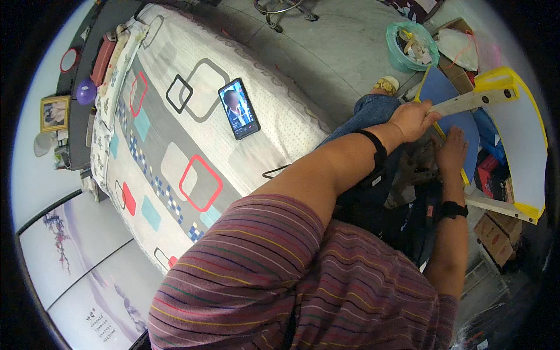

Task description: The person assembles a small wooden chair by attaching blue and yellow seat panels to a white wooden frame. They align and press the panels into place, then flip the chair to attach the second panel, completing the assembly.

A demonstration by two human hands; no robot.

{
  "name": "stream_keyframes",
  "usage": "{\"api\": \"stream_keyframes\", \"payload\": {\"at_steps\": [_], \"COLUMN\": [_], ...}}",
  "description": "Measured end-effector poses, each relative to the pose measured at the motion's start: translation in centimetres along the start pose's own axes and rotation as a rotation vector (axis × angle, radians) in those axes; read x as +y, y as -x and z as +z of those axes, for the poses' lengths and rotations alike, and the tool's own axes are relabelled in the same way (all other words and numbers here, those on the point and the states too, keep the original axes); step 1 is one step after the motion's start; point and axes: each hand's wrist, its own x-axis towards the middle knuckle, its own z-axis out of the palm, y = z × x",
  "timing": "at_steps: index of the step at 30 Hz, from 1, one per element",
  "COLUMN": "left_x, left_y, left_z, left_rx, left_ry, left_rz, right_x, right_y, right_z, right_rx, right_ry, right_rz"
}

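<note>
To my right is a piece with a blue panel (436,93), a curved white panel (519,122) with yellow edging, and two pale bars with holes. My left hand (415,119) is closed round the near end of the upper pale bar (475,101), beside the blue panel. Lower down, my right hand (452,150) lies against the blue panel with its fingers stretched out. The lower pale bar (496,205) runs beyond my right wrist. Both wrists wear black bands. My right palm is hidden.
A bed (169,134) with a patterned cover fills the left, with a lit phone (239,109) on it. Beyond my hands stand a bin (402,61) with a green liner and a white bag (458,49). Cardboard boxes (496,236) sit at the right. A wheeled stool base (283,9) is at the top.
</note>
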Motion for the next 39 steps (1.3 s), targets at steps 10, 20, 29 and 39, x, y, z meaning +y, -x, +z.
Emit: {"api": "stream_keyframes", "payload": {"at_steps": [10,20,29,39], "left_x": [-0.2,-0.5,-1.6,-2.3], "left_y": [-0.1,-0.5,-0.5,-0.5], "left_z": [0.0,0.4,0.9,0.9], "left_rx": [-0.032,-0.094,0.046,0.058], "left_ry": [-0.016,-0.114,-0.012,0.007], "left_rz": [-0.005,-0.149,0.086,0.161], "right_x": [-3.1,-3.4,-5.3,-5.9], "right_y": [0.9,1.7,2.9,-2.3], "right_z": [0.3,-3.2,-0.5,1.2], "right_rx": [0.005,0.283,-0.376,-0.279], "right_ry": [0.064,-0.030,-1.587,-2.073], "right_rz": [-0.104,0.016,0.898,1.201]}}
